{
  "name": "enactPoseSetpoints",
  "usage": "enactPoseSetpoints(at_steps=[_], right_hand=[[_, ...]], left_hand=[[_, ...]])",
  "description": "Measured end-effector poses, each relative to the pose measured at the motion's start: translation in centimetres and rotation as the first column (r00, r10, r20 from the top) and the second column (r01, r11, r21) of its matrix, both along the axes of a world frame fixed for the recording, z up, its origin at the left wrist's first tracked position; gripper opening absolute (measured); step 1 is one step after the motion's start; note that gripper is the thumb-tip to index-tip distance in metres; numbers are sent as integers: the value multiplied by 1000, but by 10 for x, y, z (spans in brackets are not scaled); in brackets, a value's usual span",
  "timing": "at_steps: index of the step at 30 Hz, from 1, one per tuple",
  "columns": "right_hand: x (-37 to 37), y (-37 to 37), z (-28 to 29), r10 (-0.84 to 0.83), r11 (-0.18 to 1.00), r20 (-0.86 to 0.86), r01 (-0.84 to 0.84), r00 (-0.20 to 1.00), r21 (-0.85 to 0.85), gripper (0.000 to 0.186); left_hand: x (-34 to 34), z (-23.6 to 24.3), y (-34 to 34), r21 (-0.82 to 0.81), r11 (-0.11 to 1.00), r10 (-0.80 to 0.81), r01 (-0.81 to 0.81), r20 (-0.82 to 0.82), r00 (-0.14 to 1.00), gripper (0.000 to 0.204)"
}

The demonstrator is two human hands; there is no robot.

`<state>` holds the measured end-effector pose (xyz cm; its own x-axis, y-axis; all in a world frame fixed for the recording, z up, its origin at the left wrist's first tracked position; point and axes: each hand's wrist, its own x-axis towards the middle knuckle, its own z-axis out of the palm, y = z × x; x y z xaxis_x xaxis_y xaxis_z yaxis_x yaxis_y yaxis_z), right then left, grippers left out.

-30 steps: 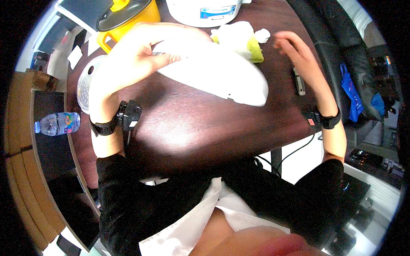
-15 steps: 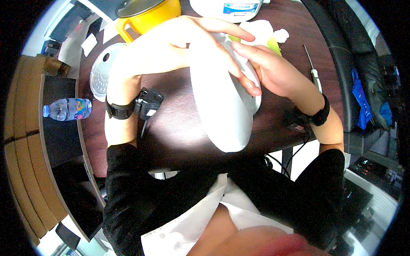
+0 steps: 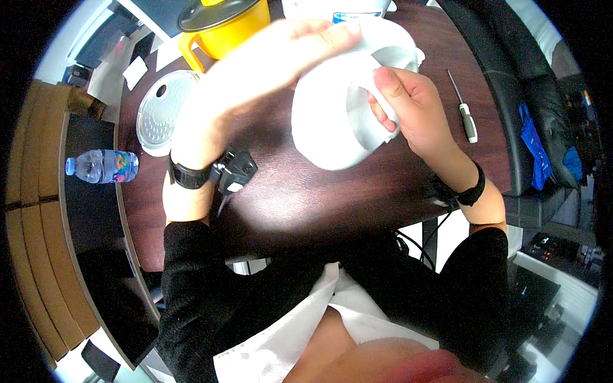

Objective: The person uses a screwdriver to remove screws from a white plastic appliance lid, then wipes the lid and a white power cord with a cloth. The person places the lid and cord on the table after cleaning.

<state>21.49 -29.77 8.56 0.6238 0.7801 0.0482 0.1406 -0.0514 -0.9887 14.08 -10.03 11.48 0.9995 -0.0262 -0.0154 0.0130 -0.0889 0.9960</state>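
Observation:
A white plastic jug [image 3: 324, 118] with a loop handle is held up over the dark wooden table, tilted so that its rounded end points toward me. My right hand [image 3: 414, 108] is closed round the handle, thumb on top and fingertips showing through the opening. My left hand [image 3: 274, 64] reaches across the jug's upper left side, its fingers stretched out along the white surface and somewhat smeared by motion. Part of the fingers' contact with the jug is hard to make out. Black straps with small devices are on both wrists.
Left of the jug lie a round perforated lid [image 3: 165, 112] and a yellow pot [image 3: 233, 32] with a dark lid. A clear water bottle [image 3: 102, 166] is at the far left. A screwdriver [image 3: 467, 118] lies on the right. Behind the jug stands a white container [image 3: 306, 9].
The jug has swung up and away from me, and its handle has turned into view. My right hand has gone from its side to the handle. My left fingers have drawn back across it.

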Motion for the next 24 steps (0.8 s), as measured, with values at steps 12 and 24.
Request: enactPoseSetpoints(at_steps=[12, 24], right_hand=[[-22, -11, -5, -267, 959, 133, 277, 954, -61, 41], [-28, -25, -6, -294, 942, 166, 315, 941, -117, 36]], left_hand=[[11, -21, -32, 165, 981, 53, -104, 287, 956, 37], [14, -37, -43, 311, 915, 85, -258, 476, 876, 33]])
